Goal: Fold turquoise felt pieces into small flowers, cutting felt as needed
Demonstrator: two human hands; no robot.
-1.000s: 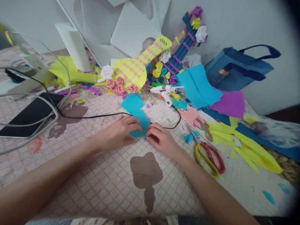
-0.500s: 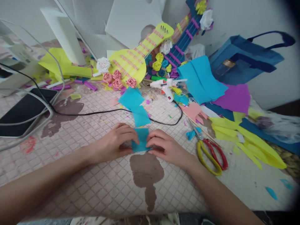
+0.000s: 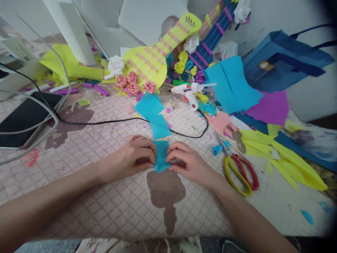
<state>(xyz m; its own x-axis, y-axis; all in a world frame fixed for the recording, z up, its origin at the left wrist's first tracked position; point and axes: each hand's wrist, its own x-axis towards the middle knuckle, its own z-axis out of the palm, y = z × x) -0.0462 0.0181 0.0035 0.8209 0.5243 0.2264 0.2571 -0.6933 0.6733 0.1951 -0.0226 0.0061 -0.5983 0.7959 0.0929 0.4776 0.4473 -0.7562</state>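
Between my hands is a small piece of blue crepe paper (image 3: 161, 154), its lower edge bent slightly. My left hand (image 3: 140, 154) pinches its left side, thumb below the curled fingers. On the right side, my right hand (image 3: 184, 160) grips the paper the same way. Just beyond my fingertips lie more blue paper pieces (image 3: 160, 124), partly overlapping a black cord. Scissors (image 3: 240, 172) with one yellow and one red handle rest to the right of my right hand. Farther back is a white hot glue gun (image 3: 190, 94) with a small red light showing.
A yellow paper guitar (image 3: 150, 66) with pink paper roses (image 3: 133, 88) leans at the back, beside a blue one (image 3: 205, 52). At right are larger blue sheets (image 3: 231, 84), yellow paper (image 3: 284, 154) and a blue bag (image 3: 284, 65). Cables cross a dark tablet-like device (image 3: 28, 123) at left.
The lower edge of the blue paper between my fingers now bends, where it looked flatter before. Both hands stay on its sides. The camera view has shifted slightly.
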